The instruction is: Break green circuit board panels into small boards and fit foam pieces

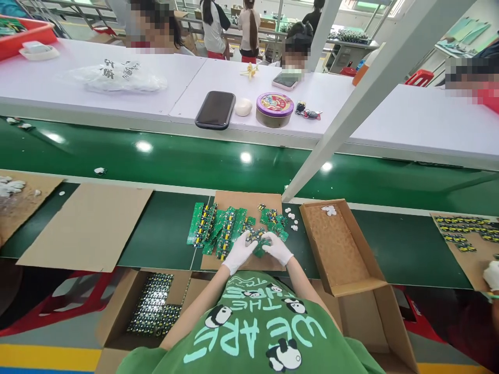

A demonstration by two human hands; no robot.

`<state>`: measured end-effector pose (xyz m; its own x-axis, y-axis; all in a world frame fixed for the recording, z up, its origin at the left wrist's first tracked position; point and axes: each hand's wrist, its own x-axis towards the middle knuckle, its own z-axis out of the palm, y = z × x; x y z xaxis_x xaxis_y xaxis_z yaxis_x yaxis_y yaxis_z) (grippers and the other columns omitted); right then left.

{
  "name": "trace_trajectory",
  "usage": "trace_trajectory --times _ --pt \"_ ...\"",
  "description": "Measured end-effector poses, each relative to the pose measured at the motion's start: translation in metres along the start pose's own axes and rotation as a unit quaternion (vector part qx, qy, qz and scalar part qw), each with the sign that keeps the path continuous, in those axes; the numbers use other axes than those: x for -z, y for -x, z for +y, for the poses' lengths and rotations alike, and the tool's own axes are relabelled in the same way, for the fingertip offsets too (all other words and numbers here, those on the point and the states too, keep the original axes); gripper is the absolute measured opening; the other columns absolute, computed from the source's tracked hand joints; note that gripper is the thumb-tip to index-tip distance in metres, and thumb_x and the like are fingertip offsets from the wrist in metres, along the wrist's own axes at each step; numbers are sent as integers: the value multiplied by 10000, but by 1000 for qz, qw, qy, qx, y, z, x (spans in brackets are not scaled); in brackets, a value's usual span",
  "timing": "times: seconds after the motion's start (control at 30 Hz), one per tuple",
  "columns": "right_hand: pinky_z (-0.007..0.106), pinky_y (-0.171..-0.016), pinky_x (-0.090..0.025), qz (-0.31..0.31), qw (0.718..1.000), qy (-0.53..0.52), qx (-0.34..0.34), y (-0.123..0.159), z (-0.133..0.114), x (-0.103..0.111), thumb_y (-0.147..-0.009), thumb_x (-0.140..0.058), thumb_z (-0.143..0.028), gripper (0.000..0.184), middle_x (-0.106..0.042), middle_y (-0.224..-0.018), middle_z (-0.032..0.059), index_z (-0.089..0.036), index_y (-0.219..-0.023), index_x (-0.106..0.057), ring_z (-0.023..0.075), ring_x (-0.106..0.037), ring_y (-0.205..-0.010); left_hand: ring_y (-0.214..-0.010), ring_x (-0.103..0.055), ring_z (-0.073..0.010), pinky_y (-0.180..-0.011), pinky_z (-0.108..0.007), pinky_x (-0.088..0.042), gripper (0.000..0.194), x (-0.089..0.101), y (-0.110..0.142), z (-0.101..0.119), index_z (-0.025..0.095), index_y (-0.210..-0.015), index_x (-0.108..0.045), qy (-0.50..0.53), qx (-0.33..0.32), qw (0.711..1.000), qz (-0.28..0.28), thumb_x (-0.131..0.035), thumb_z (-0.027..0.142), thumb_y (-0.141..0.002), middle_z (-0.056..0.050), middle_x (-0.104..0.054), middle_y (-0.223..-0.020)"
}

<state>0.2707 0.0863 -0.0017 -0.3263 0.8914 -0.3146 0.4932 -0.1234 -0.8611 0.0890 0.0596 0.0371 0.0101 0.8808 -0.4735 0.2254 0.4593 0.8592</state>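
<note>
My left hand [239, 254], in a white glove, has its fingers closed on a small circuit board [255, 236] with yellow and black parts. Opposite it, my right hand [278, 249], also gloved, curls its fingers on the board's right side; the fingertips are partly hidden. Long green circuit board strips [226, 234] lie to the left of my hands on a cardboard sheet [249, 199]. Smaller separated boards [275, 221] are heaped just beyond my right hand. Beside them lie several small white round pieces [290, 214].
A shallow cardboard box [339, 249] stands to the right, a bare cardboard sheet [88, 226] to the left. Below the bench edge, an open carton [150, 306] holds many boards. A slanted white post [351, 109] rises beyond my hands. A phone [215, 109] and a round tin [275, 110] sit on the shelf.
</note>
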Motion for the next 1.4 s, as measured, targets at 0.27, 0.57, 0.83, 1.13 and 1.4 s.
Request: trace_trajectory --times 0.27,0.57,0.83,1.13,1.4 --pt "392 -902 -527 122 992 -39 -16 1 -10 11 -813 -520 -320 371 -658 -1201 98 -189 -1144 -628 231 -637 -1059 -553 -623 -142 -593 -261 -491 213 -23 -21 22 137 -889 -677 -146 -43 986 -73 -540 298 -863 -47 -710 -772" --pt "430 -1109 -368 223 973 46 -43 -19 -20 17 -811 -554 -297 594 -533 -1372 148 -136 -1375 -460 270 -486 -1293 -1050 -598 -244 -888 -307 -431 351 -28 -67 49 126 -1151 -607 -346 -113 931 26 -523 356 -899 -152 -654 -1090" --pt "449 -1152 -300 198 974 67 -85 7 4 10 -814 -543 -274 604 -458 -1440 162 -126 -1391 -443 280 -388 -1374 -1073 -529 -332 -874 -407 -419 216 -28 -56 19 111 -958 -688 -511 -125 850 -21 -569 187 -795 -197 -588 -1065" --pt "427 -1089 -393 185 975 47 -111 41 21 5 -811 -577 -256 485 -561 -1347 121 -187 -1291 -564 254 -514 -1267 -1105 -448 -386 -852 -451 -381 322 -43 -59 12 43 -999 -688 -575 -137 806 -35 -571 216 -754 -261 -508 -1162" --pt "413 -1021 -462 164 979 30 -117 53 29 1 -813 -577 -259 400 -626 -1264 119 -173 -1198 -641 251 -600 -1156 -1121 -461 -357 -900 -454 -346 261 -54 -64 10 55 -993 -694 -580 -145 800 -57 -548 175 -813 -250 -571 -1114"
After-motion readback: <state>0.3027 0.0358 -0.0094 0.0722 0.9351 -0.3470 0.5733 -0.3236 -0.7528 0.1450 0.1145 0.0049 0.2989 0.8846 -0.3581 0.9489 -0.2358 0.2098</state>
